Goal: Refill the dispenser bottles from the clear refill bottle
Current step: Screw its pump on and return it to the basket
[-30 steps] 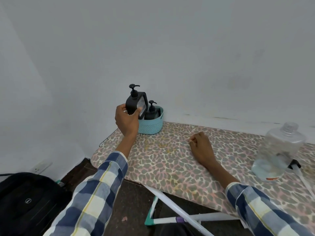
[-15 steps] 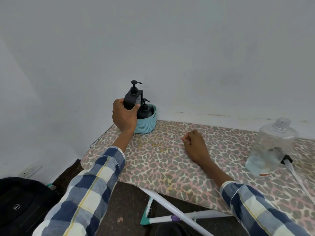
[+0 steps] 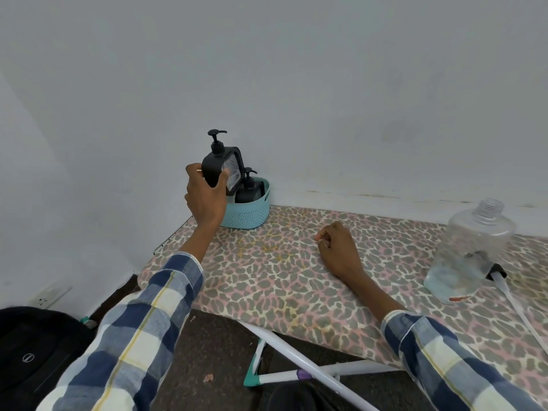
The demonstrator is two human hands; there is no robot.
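Left hand (image 3: 206, 200) grips the black pump dispenser bottle (image 3: 221, 170) above the teal basket (image 3: 247, 213) at eleven o'clock, right hand (image 3: 338, 247) rests loosely curled on the leopard-print board (image 3: 267, 280), clear refill bottle (image 3: 471, 250) uncapped at three o'clock.

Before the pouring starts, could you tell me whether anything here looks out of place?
The clear refill bottle stands uncapped; a black pump head with its tube lies loose on the ironing board beside it. No spill shows.
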